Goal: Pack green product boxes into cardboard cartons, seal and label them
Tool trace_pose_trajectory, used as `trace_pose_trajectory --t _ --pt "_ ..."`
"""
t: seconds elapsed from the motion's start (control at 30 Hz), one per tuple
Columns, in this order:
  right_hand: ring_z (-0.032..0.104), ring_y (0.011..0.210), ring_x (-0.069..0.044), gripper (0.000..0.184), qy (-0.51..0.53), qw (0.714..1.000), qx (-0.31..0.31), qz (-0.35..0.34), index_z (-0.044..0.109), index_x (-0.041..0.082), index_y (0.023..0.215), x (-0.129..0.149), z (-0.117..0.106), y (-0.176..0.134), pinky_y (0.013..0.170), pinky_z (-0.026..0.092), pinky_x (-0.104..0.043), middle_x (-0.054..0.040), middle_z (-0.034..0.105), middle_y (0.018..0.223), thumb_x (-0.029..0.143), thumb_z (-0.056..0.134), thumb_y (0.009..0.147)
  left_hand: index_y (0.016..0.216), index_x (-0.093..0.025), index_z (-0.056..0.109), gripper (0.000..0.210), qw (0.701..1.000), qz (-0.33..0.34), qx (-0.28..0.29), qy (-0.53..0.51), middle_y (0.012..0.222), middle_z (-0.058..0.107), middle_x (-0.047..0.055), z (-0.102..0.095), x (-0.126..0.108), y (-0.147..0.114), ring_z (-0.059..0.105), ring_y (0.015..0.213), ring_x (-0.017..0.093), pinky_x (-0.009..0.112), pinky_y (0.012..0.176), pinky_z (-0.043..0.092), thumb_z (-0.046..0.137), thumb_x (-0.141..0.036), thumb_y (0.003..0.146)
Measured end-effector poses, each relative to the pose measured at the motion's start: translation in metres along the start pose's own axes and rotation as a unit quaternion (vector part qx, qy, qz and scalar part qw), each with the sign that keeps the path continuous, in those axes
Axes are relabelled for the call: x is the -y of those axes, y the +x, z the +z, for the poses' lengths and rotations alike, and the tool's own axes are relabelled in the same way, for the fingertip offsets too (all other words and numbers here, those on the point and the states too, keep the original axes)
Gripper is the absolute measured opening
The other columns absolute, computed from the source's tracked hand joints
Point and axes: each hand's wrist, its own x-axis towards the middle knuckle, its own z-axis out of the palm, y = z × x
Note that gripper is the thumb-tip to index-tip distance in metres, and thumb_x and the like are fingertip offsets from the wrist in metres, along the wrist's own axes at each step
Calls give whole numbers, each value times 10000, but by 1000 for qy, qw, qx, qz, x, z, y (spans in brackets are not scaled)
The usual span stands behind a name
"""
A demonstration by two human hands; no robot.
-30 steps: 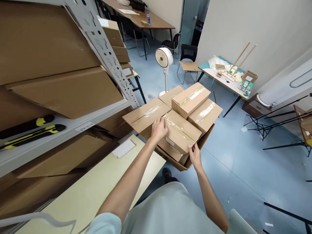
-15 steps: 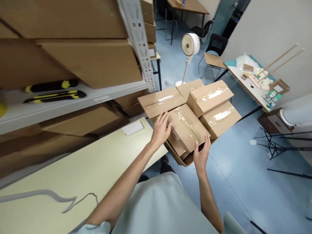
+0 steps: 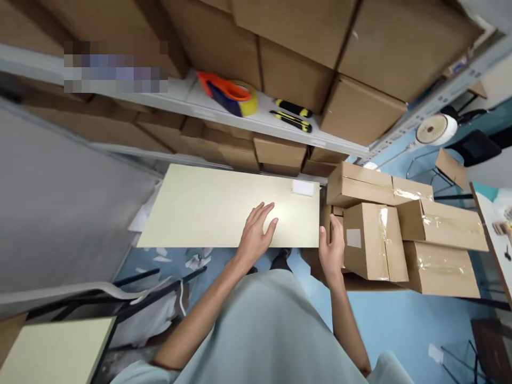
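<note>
My left hand (image 3: 256,230) hovers over the front part of the pale yellow tabletop (image 3: 208,208), fingers stretched and thumb apart, with nothing in it. Beyond the table's right edge is my right hand (image 3: 332,246), also empty, its thumb and fingers apart. It is nearest to a taped cardboard box (image 3: 376,242) with a white label on its side. More taped boxes (image 3: 448,266) are piled around that one, to the right of the table. A small white pad or card (image 3: 303,188) lies at the table's far right corner.
A metal shelf (image 3: 188,98) behind the table carries cardboard boxes, a tape dispenser (image 3: 232,96) and two black-and-yellow utility knives (image 3: 292,120). A white fan (image 3: 436,129) stands at the right. Paper scraps (image 3: 198,261) litter the floor left of my feet.
The view has swung left from the piled boxes to the table and shelf. Both hands have come away from the top of the boxes, and the left is now above the tabletop.
</note>
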Motion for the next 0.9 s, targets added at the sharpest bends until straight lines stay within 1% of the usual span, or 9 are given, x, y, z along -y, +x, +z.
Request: trace_pose_trajectory --t 0.07,0.17,0.3,0.47,0.57,0.63,0.7,0.8,0.9 --pt "606 1528 -327 540 12 999 38 -31 624 215 1573 31 26 -2 1286 509 -591 -196 657 1591 551 496 1170 1545 -238 638 493 999 -18 -44 -5 1574 718 125 -32 16 -17 558 1596 325 601 1361 418 478 -475 1144" --pt "649 1473 -323 518 39 992 94 -71 650 232 1543 82 71 -10 1255 536 -590 -181 687 1555 556 517 1161 1527 -253 652 466 994 -44 -104 -11 1549 735 111 -80 43 -48 576 1582 319 610 1366 415 476 -457 1147" --pt "649 1478 -313 479 56 972 171 -149 664 238 1517 149 137 -27 1226 563 -582 -176 687 1561 534 532 1165 1506 -266 673 444 975 -95 -200 -10 1525 751 96 -147 84 -94 581 1579 311 619 1374 409 466 -436 1153" --pt "698 1403 -320 440 73 921 258 -282 717 221 1432 226 221 -57 1164 605 -573 -194 730 1473 524 548 1161 1480 -275 698 415 931 -168 -325 9 1510 760 86 -227 131 -163 590 1564 307 601 1361 436 494 -415 1146" --pt "719 1363 -323 414 93 878 317 -345 745 210 1387 275 265 -86 1157 605 -572 -192 755 1411 504 569 1156 1487 -266 696 408 896 -205 -392 28 1509 760 84 -265 150 -206 595 1552 296 582 1366 435 502 -381 1147" --pt "724 1357 -320 391 104 841 368 -381 755 215 1380 307 288 -108 1150 611 -562 -183 760 1407 483 580 1155 1500 -261 689 413 871 -234 -431 39 1509 758 89 -282 159 -233 592 1553 294 582 1370 428 502 -370 1148" --pt "728 1353 -313 377 114 800 421 -413 760 225 1383 334 309 -128 1132 627 -545 -174 761 1418 469 586 1154 1512 -264 683 418 844 -269 -462 47 1510 754 93 -293 166 -255 581 1564 296 586 1370 426 493 -366 1153" --pt "733 1344 -308 380 125 736 489 -451 766 234 1388 365 339 -150 1125 635 -534 -167 767 1421 473 590 1151 1517 -270 679 421 798 -325 -503 62 1513 748 94 -301 170 -282 572 1574 297 598 1377 410 476 -358 1158" --pt "742 1327 -315 389 135 676 542 -481 779 223 1364 387 374 -167 1116 640 -541 -174 777 1397 486 597 1143 1515 -275 676 414 744 -375 -547 83 1514 749 89 -304 167 -304 574 1575 292 600 1387 391 480 -352 1159"
